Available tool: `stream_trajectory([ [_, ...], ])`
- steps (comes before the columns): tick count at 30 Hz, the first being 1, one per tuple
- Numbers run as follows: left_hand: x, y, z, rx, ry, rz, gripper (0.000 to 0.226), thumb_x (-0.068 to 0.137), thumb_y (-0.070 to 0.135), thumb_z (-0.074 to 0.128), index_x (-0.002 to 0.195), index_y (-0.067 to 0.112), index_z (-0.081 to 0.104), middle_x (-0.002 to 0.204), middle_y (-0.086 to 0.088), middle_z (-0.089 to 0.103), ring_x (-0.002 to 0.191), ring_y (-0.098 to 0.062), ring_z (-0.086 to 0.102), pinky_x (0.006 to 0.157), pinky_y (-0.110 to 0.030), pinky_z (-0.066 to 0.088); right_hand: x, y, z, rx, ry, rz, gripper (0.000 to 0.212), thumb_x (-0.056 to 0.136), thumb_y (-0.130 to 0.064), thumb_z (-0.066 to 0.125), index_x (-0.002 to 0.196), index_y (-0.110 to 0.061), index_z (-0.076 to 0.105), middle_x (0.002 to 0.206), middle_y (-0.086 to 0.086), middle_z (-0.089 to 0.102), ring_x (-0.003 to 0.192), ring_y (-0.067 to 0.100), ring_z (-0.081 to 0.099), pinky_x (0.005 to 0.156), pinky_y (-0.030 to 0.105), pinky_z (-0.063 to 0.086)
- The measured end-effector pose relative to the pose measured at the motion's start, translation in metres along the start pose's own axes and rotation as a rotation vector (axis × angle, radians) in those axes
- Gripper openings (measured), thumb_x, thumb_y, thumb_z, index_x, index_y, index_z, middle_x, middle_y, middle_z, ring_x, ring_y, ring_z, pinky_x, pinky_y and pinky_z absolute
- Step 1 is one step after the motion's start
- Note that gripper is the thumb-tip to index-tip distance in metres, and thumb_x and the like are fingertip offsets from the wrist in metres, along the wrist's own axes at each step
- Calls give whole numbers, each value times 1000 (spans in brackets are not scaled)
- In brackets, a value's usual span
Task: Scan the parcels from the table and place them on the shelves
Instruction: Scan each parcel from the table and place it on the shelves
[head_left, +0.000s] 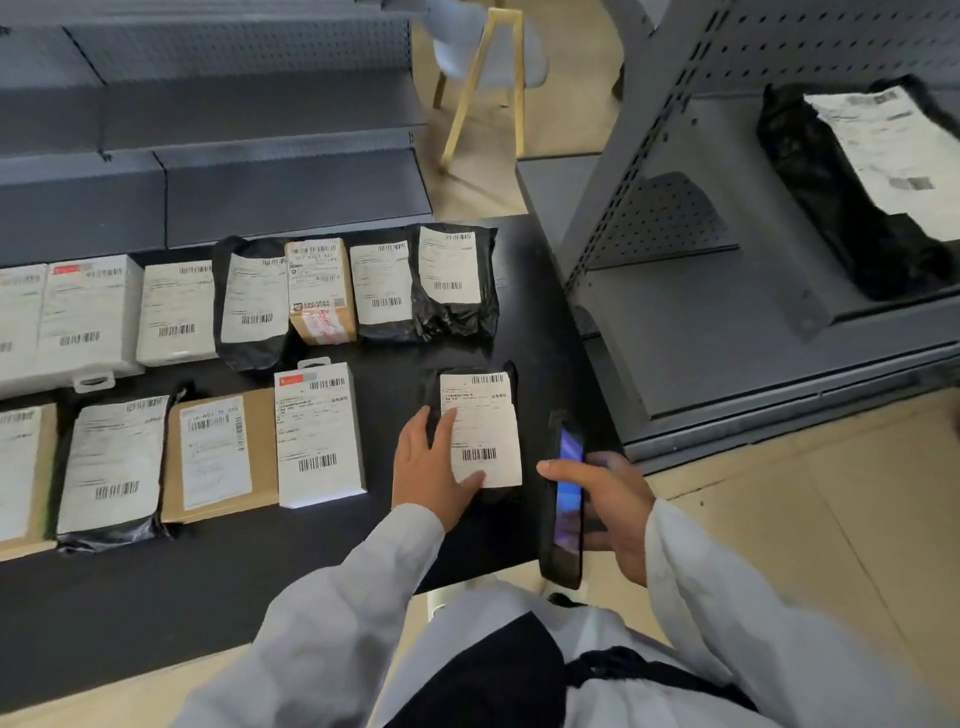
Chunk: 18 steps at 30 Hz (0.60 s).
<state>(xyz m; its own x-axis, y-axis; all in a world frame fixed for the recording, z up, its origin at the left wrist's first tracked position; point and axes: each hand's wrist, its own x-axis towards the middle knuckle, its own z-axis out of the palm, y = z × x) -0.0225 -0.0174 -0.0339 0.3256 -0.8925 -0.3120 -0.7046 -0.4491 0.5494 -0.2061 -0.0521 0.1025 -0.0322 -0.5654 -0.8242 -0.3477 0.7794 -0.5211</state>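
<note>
The likeliest slip here is a misread: the black poly-bag parcel (480, 431) lies flat on the black table (208, 597) at its right end, and its white label is slightly rumpled, so a wrinkle across the lower barcode, or the thumb of the left hand (431, 462) straying over it, could spoil the scan. The handheld scanner (565, 499) stands just right of this parcel, turned nearly edge-on to the camera, so whether its window truly faces the barcode cannot be told; aimed too wide, it might catch the white boxed parcel (318, 434) just left of the bag instead. The left hand rests on the bag's left part, fingers spread and fairly straight over the edge of the label and the thumb lying under the barcode, pressing down, not pinching; the bag sits under and to the right of the palm. The right hand (613, 509) curls round the scanner, thumb across its front. Beyond the parcel, to its right, the grey shelf unit (701, 322) already carries another black bagged parcel (857, 182).
</note>
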Motion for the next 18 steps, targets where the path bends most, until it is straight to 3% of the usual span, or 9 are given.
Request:
stream_trajectory([
  [5, -24, -11, 21, -296, 86, -277, 89, 80, 37, 77, 152, 26, 25, 161, -5, 16, 147, -30, 15, 120, -48, 21, 2, -6, 20, -219, -201, 170, 51, 81, -45, 77, 120, -17, 61, 105, 15, 70, 86, 30, 70, 66, 35, 57],
  [10, -25, -11, 25, -475, 89, -340, 83, 82, 27, 74, 152, 26, 28, 157, -4, 26, 143, -30, 22, 116, -46, 24, 12, -10, 32, -444, -278, 229, 67, 77, -48, 77, 131, -18, 50, 126, 14, 59, 113, 37, 60, 98, 49, 52],
  [14, -17, -15, 19, -594, 106, -392, 77, 82, 24, 73, 149, 25, 35, 151, -3, 38, 139, -30, 31, 115, -47, 31, 11, -16, 36, -473, -328, 265, 56, 83, -45, 70, 128, -18, 49, 113, 12, 60, 104, 34, 61, 83, 40, 55],
  [18, -10, -17, 13, -613, 79, -435, 70, 83, 27, 72, 145, 25, 40, 144, -6, 45, 135, -32, 37, 112, -49, 35, 13, -8, 38, -512, -344, 248, 50, 84, -44, 70, 123, -17, 53, 104, 10, 61, 98, 31, 62, 98, 47, 53],
])
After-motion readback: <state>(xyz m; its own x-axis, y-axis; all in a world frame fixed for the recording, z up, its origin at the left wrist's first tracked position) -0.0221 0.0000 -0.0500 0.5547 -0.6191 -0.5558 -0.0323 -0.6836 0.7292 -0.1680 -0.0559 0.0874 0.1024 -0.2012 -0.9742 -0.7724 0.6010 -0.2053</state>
